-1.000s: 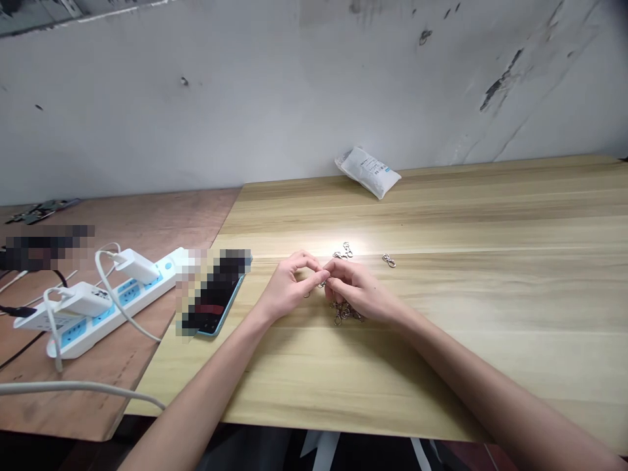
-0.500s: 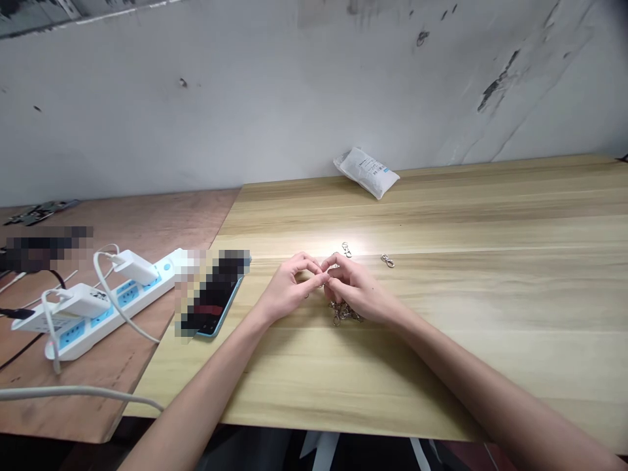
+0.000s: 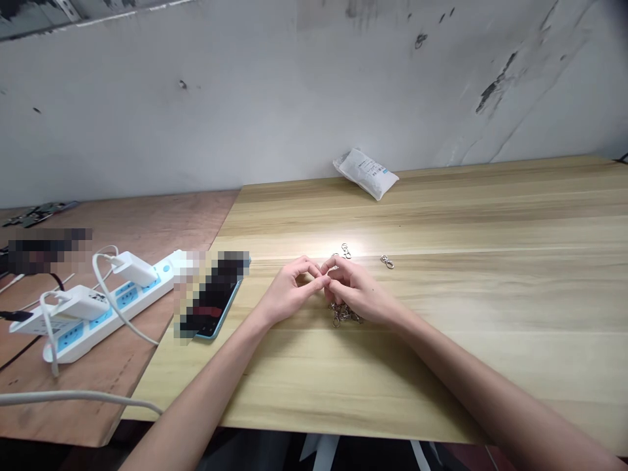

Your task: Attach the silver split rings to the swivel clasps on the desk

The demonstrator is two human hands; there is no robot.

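My left hand (image 3: 288,292) and right hand (image 3: 356,289) are together, their fingertips (image 3: 324,280) meeting in a pinch above the wooden counter (image 3: 441,373); anything held between them is hidden. A heap of metal swivel clasps (image 3: 343,314) lies just below my right hand, and a lone clasp (image 3: 387,261) rests well beyond it. The clasps appear light, stiff and slippery, and prone to tangling; the narrow metal body offers the firmest pinch between finger pads.
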